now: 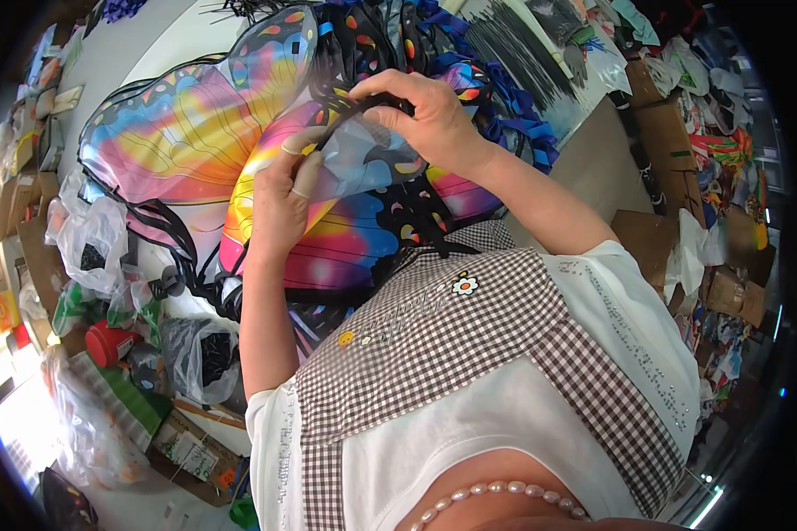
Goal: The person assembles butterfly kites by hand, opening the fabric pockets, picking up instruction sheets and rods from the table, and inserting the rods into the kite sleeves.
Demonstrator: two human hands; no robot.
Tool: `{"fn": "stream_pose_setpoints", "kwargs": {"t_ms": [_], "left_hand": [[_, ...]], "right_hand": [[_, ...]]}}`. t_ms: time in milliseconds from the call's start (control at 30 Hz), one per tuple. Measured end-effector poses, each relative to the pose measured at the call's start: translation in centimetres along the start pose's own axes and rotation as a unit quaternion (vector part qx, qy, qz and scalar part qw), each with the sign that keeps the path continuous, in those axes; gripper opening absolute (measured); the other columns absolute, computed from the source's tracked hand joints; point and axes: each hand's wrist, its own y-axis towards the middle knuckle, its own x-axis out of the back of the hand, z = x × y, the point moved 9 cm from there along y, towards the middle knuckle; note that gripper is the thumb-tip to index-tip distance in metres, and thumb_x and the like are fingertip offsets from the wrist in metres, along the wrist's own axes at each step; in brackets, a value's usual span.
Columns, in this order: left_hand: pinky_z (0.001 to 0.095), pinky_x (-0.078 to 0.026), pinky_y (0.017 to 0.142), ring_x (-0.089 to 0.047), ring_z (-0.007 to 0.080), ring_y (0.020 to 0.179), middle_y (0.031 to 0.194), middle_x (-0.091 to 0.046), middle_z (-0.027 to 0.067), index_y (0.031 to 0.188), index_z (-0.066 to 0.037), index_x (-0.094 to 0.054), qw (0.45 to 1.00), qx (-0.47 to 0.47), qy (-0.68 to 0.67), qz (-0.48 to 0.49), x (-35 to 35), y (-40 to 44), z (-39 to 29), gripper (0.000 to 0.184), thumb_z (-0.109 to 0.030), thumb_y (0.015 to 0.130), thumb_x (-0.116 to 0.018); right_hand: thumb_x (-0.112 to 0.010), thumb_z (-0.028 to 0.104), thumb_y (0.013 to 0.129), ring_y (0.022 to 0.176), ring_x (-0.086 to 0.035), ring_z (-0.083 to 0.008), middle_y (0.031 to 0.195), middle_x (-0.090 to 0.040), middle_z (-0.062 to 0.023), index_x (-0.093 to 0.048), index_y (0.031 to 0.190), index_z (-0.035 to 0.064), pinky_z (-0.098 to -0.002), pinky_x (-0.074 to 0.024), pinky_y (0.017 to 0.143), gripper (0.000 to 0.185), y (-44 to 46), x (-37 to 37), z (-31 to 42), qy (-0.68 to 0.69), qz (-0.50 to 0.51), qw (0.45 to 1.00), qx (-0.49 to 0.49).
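Both grips, left hand (282,188) and right hand (436,119), pinch the black edging (363,107) of the butterfly cloth (332,243), just beyond the apron (443,323). Sheer cloth could pucker if pulled unevenly; loose straps (175,232) left of the apron could snag.

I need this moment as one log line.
left hand: holding black trim | right hand: pinching same trim | butterfly-print fabric: beneath both hands

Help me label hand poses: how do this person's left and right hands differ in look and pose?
The left hand wears pale coverings on its thumb and a finger; the right hand shows none. The left hand points up in the picture, while the right hand arches in from the right, higher. Both appear to hold black edging on the colourful fabric.
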Motion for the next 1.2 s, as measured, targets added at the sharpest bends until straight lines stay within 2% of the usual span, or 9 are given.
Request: {"fn": "stream_pose_setpoints", "kwargs": {"t_ms": [167, 300, 400, 533, 700, 800, 900, 1067, 1200], "left_hand": [[0.0270, -0.046, 0.067, -0.054, 0.0104, 0.072, 0.080, -0.062, 0.0048, 0.110, 0.001, -0.060, 0.999, -0.020, -0.014, 0.027, 0.1, 0.1, 0.6, 0.022, -0.015, 0.096, -0.056], [0.0257, -0.045, 0.067, -0.052, 0.0101, 0.071, 0.077, -0.059, 0.0024, 0.108, 0.000, -0.060, 0.998, 0.006, -0.049, 0.050, 0.3, 0.2, 1.3, 0.020, -0.016, 0.096, -0.056], [0.0244, -0.044, 0.067, -0.050, 0.0095, 0.072, 0.076, -0.056, 0.0012, 0.106, -0.001, -0.061, 0.997, 0.020, -0.043, 0.061, 0.3, 0.3, 1.5, 0.019, -0.016, 0.097, -0.055], [0.0242, -0.045, 0.067, -0.051, 0.0088, 0.071, 0.077, -0.057, 0.0009, 0.104, -0.001, -0.061, 0.998, 0.050, -0.020, 0.034, 0.2, 0.6, 2.0, 0.016, -0.013, 0.096, -0.054], [0.0248, -0.047, 0.062, -0.055, 0.0089, 0.068, 0.075, -0.059, 0.0018, 0.100, -0.001, -0.061, 0.990, 0.041, -0.137, 0.017, -0.1, 0.3, 1.1, 0.012, -0.008, 0.095, -0.055], [0.0258, -0.049, 0.059, -0.058, 0.0100, 0.066, 0.076, -0.061, 0.0026, 0.100, -0.001, -0.061, 0.996, -0.037, -0.083, 0.011, 0.1, 0.3, 0.8, 0.011, -0.007, 0.094, -0.055], [0.0253, -0.049, 0.062, -0.059, 0.0100, 0.070, 0.077, -0.061, 0.0026, 0.100, -0.001, -0.061, 0.996, 0.068, -0.057, 0.028, -0.2, 0.0, 2.4, 0.011, -0.006, 0.092, -0.055], [0.0261, -0.048, 0.068, -0.057, 0.0105, 0.073, 0.077, -0.061, 0.0036, 0.099, 0.000, -0.060, 0.995, 0.088, -0.035, 0.015, 0.1, -0.3, 2.2, 0.011, -0.005, 0.091, -0.055], [0.0279, -0.045, 0.070, -0.055, 0.0118, 0.074, 0.074, -0.059, 0.0047, 0.095, 0.001, -0.060, 0.998, -0.004, -0.032, -0.053, 2.9, -1.6, 0.9, 0.009, -0.006, 0.091, -0.057]], "right_hand": [[-0.067, 0.005, 0.085, 0.090, -0.065, -0.0174, 0.103, -0.067, -0.0049, -0.063, 0.110, 0.0049, -0.0298, -0.0500, 0.082, 0.025, 0.0, -0.3, -0.3, 0.076, 0.016, 0.996, -0.032], [-0.069, 0.005, 0.085, 0.092, -0.064, -0.0130, 0.105, -0.067, -0.0026, -0.062, 0.113, 0.0055, -0.0260, -0.0502, 0.077, 0.028, 0.0, -0.5, 0.9, -0.071, 0.013, 0.997, 0.028], [-0.070, 0.007, 0.086, 0.090, -0.063, -0.0098, 0.104, -0.066, 0.0001, -0.061, 0.115, 0.0066, -0.0240, -0.0491, 0.077, 0.030, -0.1, -1.1, -0.4, 0.103, 0.032, 0.993, -0.040], [-0.071, 0.011, 0.086, 0.087, -0.062, -0.0089, 0.101, -0.066, 0.0003, -0.060, 0.115, 0.0063, -0.0237, -0.0488, 0.077, 0.031, 0.0, -1.3, -0.1, 0.122, 0.028, 0.990, -0.059], [-0.073, 0.014, 0.085, 0.086, -0.060, -0.0079, 0.098, -0.065, -0.0001, -0.060, 0.115, 0.0053, -0.0232, -0.0488, 0.077, 0.034, -0.1, -3.0, -2.3, 0.217, 0.081, 0.960, -0.155], [-0.074, 0.014, 0.084, 0.085, -0.060, -0.0076, 0.094, -0.065, -0.0005, -0.063, 0.108, 0.0038, -0.0233, -0.0487, 0.076, 0.028, -0.2, -4.2, -3.0, 0.285, 0.095, 0.937, -0.178], [-0.074, 0.014, 0.085, 0.085, -0.060, -0.0076, 0.092, -0.065, -0.0003, -0.065, 0.100, 0.0035, -0.0240, -0.0487, 0.076, 0.021, -0.5, -5.4, -2.4, 0.282, 0.107, 0.935, -0.186], [-0.074, 0.012, 0.084, 0.082, -0.060, -0.0080, 0.086, -0.066, -0.0001, -0.068, 0.087, 0.0029, -0.0253, -0.0488, 0.076, 0.012, -0.4, -6.2, -2.4, 0.238, 0.082, 0.951, -0.180], [-0.075, 0.011, 0.083, 0.080, -0.060, -0.0083, 0.083, -0.066, -0.0006, -0.068, 0.088, 0.0021, -0.0253, -0.0487, 0.076, 0.012, 0.2, -5.5, -2.6, 0.239, 0.092, 0.943, -0.210]]}}
